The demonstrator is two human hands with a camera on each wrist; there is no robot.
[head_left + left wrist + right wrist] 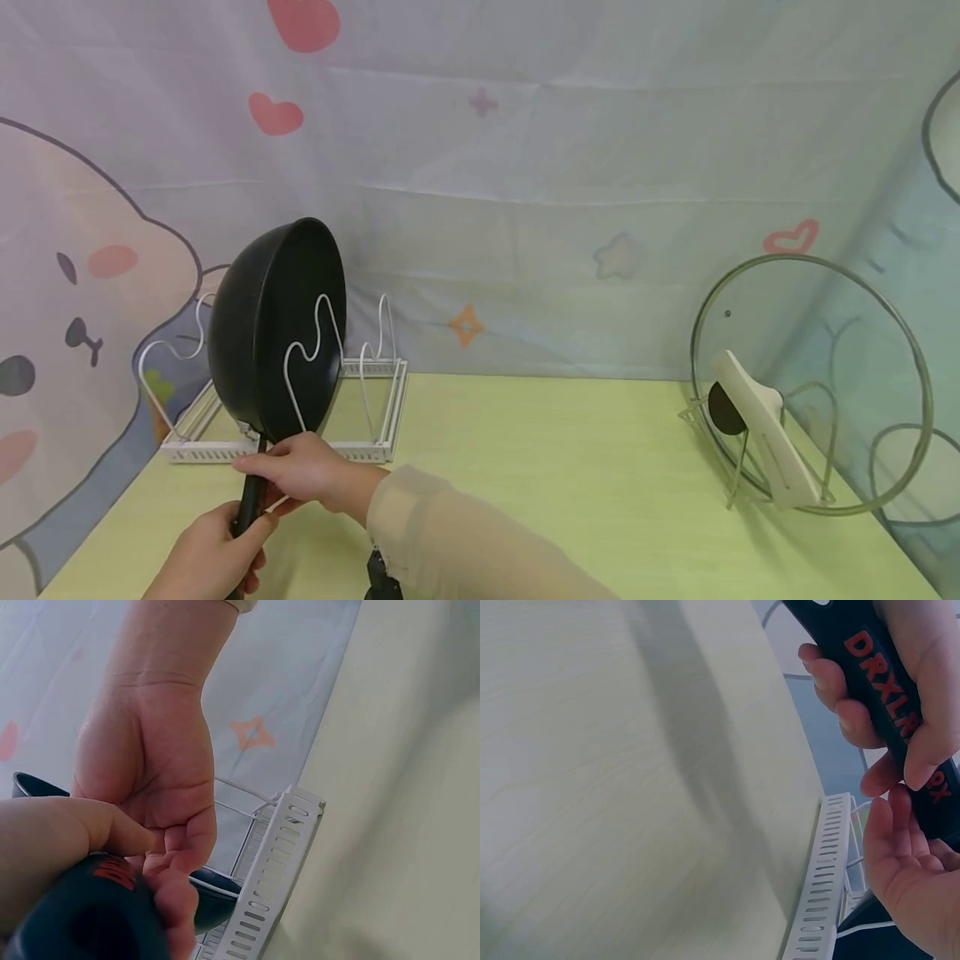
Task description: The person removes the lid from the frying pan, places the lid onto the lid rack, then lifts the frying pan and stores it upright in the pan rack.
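A black wok (238, 333) stands on edge between the white wire dividers of a rack (360, 452), its hollow side turned to the right. Its black handle (251, 498) points toward me, with red lettering visible in the right wrist view. My left hand (219, 550) grips the handle's near end, fingers curled round it. Closer to the wok, my right hand (303, 468) holds the handle with the thumb on top and fingers underneath. In the left wrist view, the right hand (161, 772) hides most of the wok.
On the right, a clear glass lid with a metal rim (917, 350) leans upright in a small wire stand (737, 475); a beige handle (772, 433) is on it. The pale yellow table (555, 467) meets a printed cloth backdrop (540, 250). A small black object (382, 577) sits by my right sleeve.
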